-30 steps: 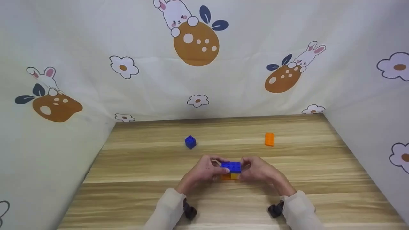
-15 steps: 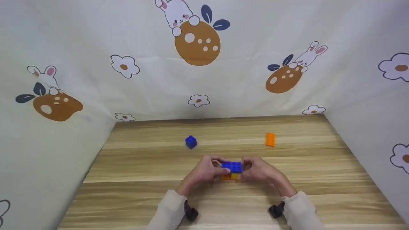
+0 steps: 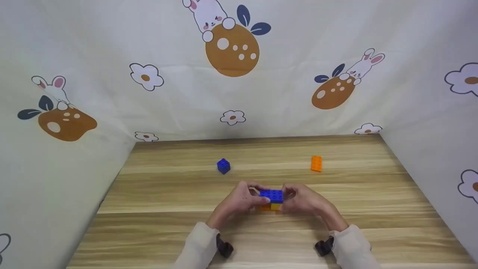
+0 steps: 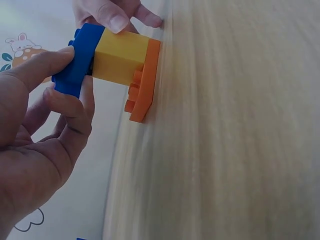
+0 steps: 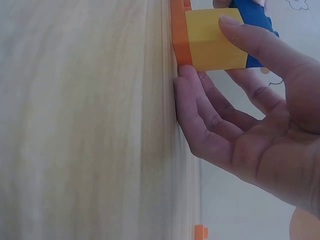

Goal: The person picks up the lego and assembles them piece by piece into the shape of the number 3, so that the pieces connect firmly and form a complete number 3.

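A small stack of toy building blocks stands on the table between my hands. At its bottom is a thin orange plate (image 4: 148,87), with a yellow block (image 5: 212,42) on one end of it. The blue block (image 3: 272,195) forms the top and overhangs the bare orange studs. My left hand (image 3: 242,198) pinches the blue block between thumb and fingers. From the other side, my right hand (image 3: 303,198) grips the yellow block, thumb on its near face. One right fingertip reaches down to the orange plate's end; the far faces are hidden.
Farther back on the wood-grain table (image 3: 168,190) stand a small blue block (image 3: 223,166) to the left and an orange plate (image 3: 316,163) to the right. A patterned cloth (image 3: 186,97) encloses the back and sides.
Both hands keep their hold on the stack. Only the head view has shifted very slightly.
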`<state>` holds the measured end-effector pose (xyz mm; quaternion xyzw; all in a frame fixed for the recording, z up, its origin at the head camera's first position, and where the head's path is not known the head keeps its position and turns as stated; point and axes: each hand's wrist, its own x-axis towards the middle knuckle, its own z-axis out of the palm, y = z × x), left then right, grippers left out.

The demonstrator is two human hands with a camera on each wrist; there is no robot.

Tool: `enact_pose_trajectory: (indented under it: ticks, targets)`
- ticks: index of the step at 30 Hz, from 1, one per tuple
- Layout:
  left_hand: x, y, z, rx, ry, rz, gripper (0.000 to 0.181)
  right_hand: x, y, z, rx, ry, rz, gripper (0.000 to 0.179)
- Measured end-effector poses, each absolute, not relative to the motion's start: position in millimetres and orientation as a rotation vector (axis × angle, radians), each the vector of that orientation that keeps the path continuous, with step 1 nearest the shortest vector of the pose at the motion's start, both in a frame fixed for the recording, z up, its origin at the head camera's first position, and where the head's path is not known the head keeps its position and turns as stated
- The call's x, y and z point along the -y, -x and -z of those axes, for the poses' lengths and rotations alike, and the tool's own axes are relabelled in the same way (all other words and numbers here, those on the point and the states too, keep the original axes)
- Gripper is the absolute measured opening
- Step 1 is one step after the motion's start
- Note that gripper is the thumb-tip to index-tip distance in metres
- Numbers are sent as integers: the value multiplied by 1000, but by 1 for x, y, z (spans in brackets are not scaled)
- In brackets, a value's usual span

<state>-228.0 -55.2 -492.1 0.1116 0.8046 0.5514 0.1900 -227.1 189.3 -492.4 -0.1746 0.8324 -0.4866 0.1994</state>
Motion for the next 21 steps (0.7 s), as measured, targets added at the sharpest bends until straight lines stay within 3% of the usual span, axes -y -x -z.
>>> enact_pose_trajectory:
  ticks: [12,21]
  targets:
    - [58,225,487,-2239,-320,-1502,28,-187,227,494,-2318,475,1364,29]
    - [65,224,487,-2220,-359,-1535,43,-187,227,493,-2330,437,1360,30]
